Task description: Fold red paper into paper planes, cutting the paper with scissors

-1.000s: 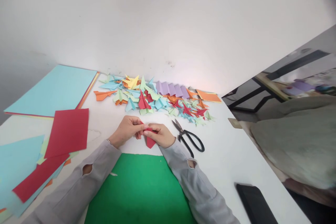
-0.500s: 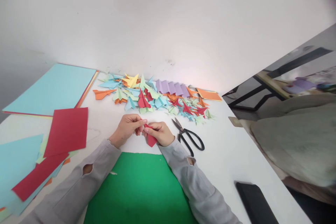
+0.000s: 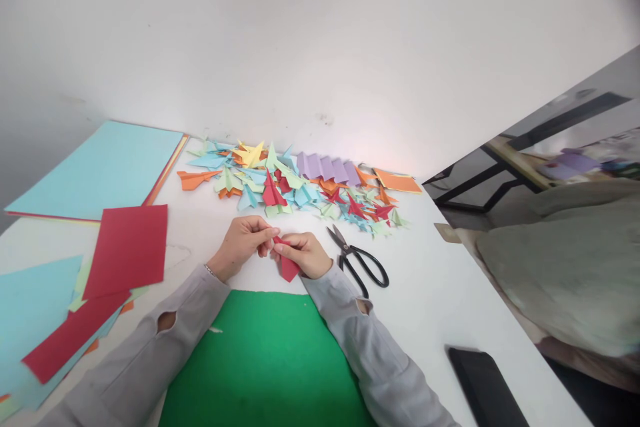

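Note:
Between my two hands is a small folded piece of red paper (image 3: 289, 268), held just above the white table beyond the green mat. My left hand (image 3: 246, 245) pinches its left end between thumb and fingers. My right hand (image 3: 306, 253) is closed on its middle, thumb on top, and the lower part of the paper hangs below the thumb. My fingers hide some of the folds. Just right of my right hand lie black-handled scissors (image 3: 353, 259) with the blades apart. Behind my hands spreads a heap of small folded paper planes (image 3: 274, 192) in several colours.
A green mat (image 3: 265, 360) lies in front of me. At left are large blue sheets (image 3: 100, 170), a red sheet (image 3: 127, 250) and cut strips. Orange paper (image 3: 399, 180) sits by the wall. A black phone-like object (image 3: 487, 387) lies at right, near a person's clothing (image 3: 565, 260).
Almost nothing differs. Both hands keep their grip on the red paper in the same place, with only a very slight shift of the fingers.

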Demonstrator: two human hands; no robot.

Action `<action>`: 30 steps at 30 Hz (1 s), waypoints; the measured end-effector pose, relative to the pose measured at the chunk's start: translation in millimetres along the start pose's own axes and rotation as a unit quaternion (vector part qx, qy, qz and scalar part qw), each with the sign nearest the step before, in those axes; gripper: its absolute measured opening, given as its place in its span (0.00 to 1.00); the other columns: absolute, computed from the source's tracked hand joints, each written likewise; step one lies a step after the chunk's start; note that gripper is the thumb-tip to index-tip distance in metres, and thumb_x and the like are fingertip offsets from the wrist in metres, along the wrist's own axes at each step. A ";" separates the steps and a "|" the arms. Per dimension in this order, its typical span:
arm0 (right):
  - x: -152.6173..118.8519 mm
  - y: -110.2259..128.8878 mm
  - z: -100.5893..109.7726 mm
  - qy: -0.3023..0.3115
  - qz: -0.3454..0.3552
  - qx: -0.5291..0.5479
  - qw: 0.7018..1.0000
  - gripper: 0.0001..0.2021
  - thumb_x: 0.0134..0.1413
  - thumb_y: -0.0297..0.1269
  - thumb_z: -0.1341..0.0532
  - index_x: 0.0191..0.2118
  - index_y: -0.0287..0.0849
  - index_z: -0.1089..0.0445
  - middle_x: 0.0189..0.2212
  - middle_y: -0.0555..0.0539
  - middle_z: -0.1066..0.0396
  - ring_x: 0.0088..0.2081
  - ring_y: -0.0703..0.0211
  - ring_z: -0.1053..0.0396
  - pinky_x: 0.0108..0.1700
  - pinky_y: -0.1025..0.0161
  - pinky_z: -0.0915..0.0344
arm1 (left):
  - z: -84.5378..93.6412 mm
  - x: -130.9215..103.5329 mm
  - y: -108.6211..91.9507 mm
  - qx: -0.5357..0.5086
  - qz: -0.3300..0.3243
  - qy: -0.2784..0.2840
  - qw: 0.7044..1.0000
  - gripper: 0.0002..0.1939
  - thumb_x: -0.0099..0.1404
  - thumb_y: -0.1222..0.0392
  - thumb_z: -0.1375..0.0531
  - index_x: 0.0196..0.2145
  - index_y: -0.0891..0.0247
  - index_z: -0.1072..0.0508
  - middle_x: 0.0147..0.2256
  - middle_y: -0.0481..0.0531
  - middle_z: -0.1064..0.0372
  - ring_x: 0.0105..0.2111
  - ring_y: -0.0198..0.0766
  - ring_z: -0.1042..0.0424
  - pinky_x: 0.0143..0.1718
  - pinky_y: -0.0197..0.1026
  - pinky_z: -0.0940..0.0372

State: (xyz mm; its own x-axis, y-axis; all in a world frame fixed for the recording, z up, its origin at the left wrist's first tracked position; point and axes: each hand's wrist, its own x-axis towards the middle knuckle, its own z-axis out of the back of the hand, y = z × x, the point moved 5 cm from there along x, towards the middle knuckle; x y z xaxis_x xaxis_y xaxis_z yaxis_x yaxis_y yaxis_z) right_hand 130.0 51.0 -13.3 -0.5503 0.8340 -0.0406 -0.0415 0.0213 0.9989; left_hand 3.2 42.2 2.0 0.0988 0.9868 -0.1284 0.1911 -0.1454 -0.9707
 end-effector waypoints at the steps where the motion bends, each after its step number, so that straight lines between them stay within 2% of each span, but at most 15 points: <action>1: 0.1 0.2 0.1 -0.001 0.001 0.000 1.000 0.17 0.43 0.50 0.35 0.21 0.39 0.27 0.20 0.47 0.28 0.23 0.62 0.34 0.29 0.63 0.37 | 0.1 -0.1 0.4 -0.004 0.002 0.002 1.000 0.15 0.49 0.54 0.33 0.18 0.67 0.32 0.15 0.47 0.33 0.13 0.28 0.38 0.15 0.32 0.43; 7: 0.6 1.9 0.1 -0.001 0.002 0.012 1.000 0.16 0.43 0.49 0.35 0.20 0.39 0.27 0.19 0.48 0.29 0.23 0.63 0.35 0.29 0.64 0.39 | 0.0 -1.0 2.2 -0.032 0.015 0.013 0.999 0.15 0.49 0.53 0.33 0.18 0.67 0.32 0.15 0.47 0.33 0.13 0.28 0.38 0.16 0.33 0.43; 16: 0.5 3.0 -0.4 -0.001 -0.005 0.002 1.000 0.18 0.43 0.50 0.35 0.20 0.38 0.27 0.18 0.48 0.29 0.21 0.64 0.36 0.27 0.64 0.40 | -1.4 -1.7 1.7 -0.037 0.012 0.014 0.999 0.19 0.53 0.48 0.37 0.17 0.67 0.32 0.14 0.48 0.34 0.13 0.29 0.37 0.16 0.33 0.43; 19: 0.6 1.5 0.0 -0.004 -0.005 0.005 1.000 0.18 0.43 0.51 0.35 0.20 0.38 0.27 0.18 0.48 0.29 0.21 0.64 0.36 0.27 0.64 0.40 | -0.5 -1.0 1.4 -0.040 0.020 -0.003 0.999 0.21 0.55 0.46 0.38 0.16 0.67 0.32 0.14 0.49 0.34 0.12 0.30 0.37 0.15 0.33 0.43; 23: 0.4 0.2 0.3 -0.004 -0.017 0.010 1.000 0.18 0.42 0.51 0.35 0.21 0.38 0.26 0.19 0.48 0.29 0.21 0.64 0.36 0.27 0.64 0.40 | 1.9 -0.3 0.0 -0.056 0.037 -0.039 0.997 0.22 0.55 0.43 0.40 0.21 0.68 0.30 0.15 0.50 0.33 0.12 0.30 0.37 0.15 0.34 0.43; 27: -0.1 0.7 1.1 -0.006 -0.019 0.017 1.000 0.18 0.42 0.51 0.35 0.21 0.38 0.26 0.19 0.48 0.29 0.21 0.64 0.36 0.27 0.64 0.40 | 1.4 -0.2 -0.3 -0.051 0.033 -0.028 0.998 0.21 0.55 0.43 0.40 0.24 0.68 0.29 0.17 0.49 0.32 0.13 0.30 0.36 0.16 0.34 0.42; 30: -0.2 -1.1 1.9 -0.008 -0.030 0.023 0.999 0.19 0.41 0.51 0.35 0.21 0.37 0.26 0.17 0.48 0.30 0.19 0.66 0.38 0.24 0.66 0.42 | 0.7 -0.4 -0.2 -0.046 0.022 -0.010 0.999 0.19 0.54 0.47 0.38 0.22 0.67 0.30 0.17 0.48 0.33 0.14 0.30 0.36 0.16 0.33 0.42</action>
State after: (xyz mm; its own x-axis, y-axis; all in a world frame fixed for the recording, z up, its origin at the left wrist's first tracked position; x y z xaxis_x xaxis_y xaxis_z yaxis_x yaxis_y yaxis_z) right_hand 131.8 51.9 -14.4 -0.5347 0.8390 -0.1007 -0.0354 0.0968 0.9947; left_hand 2.4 41.8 2.1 0.0901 0.9804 -0.1750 0.2762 -0.1934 -0.9414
